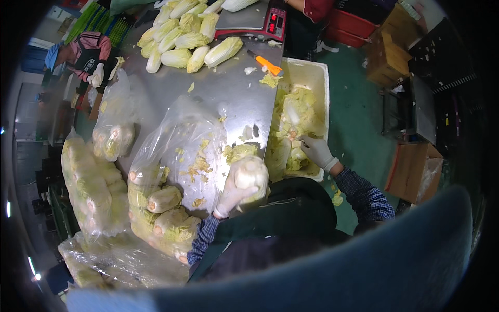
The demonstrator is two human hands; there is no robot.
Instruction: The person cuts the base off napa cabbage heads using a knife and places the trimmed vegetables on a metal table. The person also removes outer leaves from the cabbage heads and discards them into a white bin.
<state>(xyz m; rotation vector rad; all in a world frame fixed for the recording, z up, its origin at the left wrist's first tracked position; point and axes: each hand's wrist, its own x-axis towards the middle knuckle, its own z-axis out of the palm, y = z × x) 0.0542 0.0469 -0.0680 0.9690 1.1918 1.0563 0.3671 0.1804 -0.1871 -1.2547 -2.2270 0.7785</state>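
My gloved left hand (234,193) grips a napa cabbage (251,175) at the near edge of the metal table (245,97), its pale base turned up. Over a white foam box (326,97) of loose cabbage leaves (298,109) is my gloved right hand (317,152), its fingers bent; whether they hold a leaf I cannot tell. Left of the held cabbage, a clear plastic bag (156,144) lies partly open with several cabbages (164,199) inside. An orange-handled knife (269,65) rests near the table's right edge, and leaf scraps (200,162) are scattered about.
Cabbages (191,40) are heaped at the table's far end beside a red digital scale (275,23). Filled plastic bags (91,187) stand at left. A co-worker (87,54) works at far left; another person's arm (308,7) shows beyond the scale. Cardboard boxes (413,169) sit at right.
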